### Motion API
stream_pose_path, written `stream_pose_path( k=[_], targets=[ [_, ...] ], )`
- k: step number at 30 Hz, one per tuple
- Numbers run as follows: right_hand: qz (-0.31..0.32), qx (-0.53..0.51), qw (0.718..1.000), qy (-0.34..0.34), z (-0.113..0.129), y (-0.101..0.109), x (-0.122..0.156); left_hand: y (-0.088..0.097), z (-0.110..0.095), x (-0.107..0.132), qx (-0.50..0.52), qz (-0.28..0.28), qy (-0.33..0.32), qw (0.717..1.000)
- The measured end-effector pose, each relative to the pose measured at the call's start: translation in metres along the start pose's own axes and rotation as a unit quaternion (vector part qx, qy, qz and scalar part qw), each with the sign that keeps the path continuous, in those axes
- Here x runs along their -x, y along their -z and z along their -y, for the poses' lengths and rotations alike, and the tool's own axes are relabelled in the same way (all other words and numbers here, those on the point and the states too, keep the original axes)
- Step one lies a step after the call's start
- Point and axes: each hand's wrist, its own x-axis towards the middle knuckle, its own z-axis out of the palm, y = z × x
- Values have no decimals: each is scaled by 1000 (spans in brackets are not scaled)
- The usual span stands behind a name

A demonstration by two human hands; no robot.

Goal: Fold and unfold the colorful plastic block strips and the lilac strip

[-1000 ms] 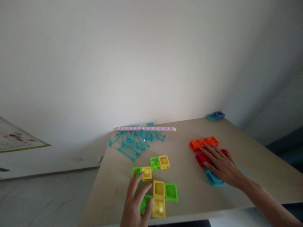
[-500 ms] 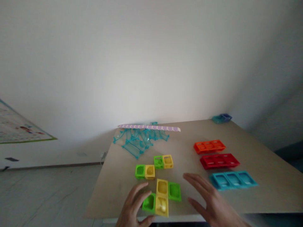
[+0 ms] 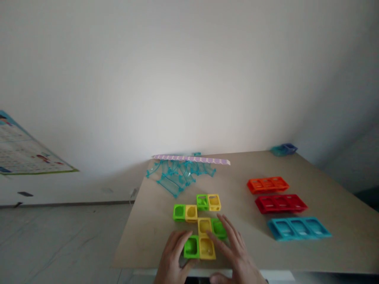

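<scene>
Near the front edge of the table lies a stepped cluster of yellow and green square-celled plastic blocks [image 3: 205,225]. My left hand [image 3: 173,256] curls around its left green cell [image 3: 191,246], forefinger at the far corner and thumb at the near side. Over the right side reaches my right hand [image 3: 237,254], fingers spread; one fingertip is at the yellow cells and another by the right green cell [image 3: 218,228]. Just beyond the cluster sit two green-and-yellow block pairs, one nearer [image 3: 185,212] and one farther [image 3: 208,202].
On the right are an orange [image 3: 268,184], a red [image 3: 281,203] and a blue [image 3: 299,228] three-cell block piece. Transparent teal panels [image 3: 174,181] lie at the back left beside a purple-and-white strip [image 3: 192,159]. Blue pieces [image 3: 284,149] rest at the back right corner.
My right hand has come left onto the cluster, and my left hand has closed in around its green cell. The cluster has shifted slightly away from me, toward the block pairs.
</scene>
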Motion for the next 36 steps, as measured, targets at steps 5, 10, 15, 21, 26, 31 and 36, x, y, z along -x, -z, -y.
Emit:
stream_pose_path(
  k=[5, 10, 15, 21, 26, 31, 36],
  targets=[
    [60, 76, 995, 1, -1, -16, -8, 8, 0, -2, 11, 27, -29, 999],
    [51, 76, 996, -11, 0, -15, -11, 16, -2, -6, 52, 19, -26, 998],
    [43, 67, 997, -14, 2, -11, -12, 17, 0, -6, 88, 16, 5, 996],
    [29, 82, 996, -22, 0, -15, -12, 16, -1, -8, 145, 19, 81, 986],
    [0, 87, 996, 2, -3, -21, -8, 16, -7, -8, 304, -26, 283, 909],
    [-52, 7, 999, 12, 4, -16, 4, 15, -23, -7, 358, -80, 276, 889],
    [5, -181, 981, -69, 25, -9, 6, 7, -40, -3, 319, -16, 164, 933]
  ],
)
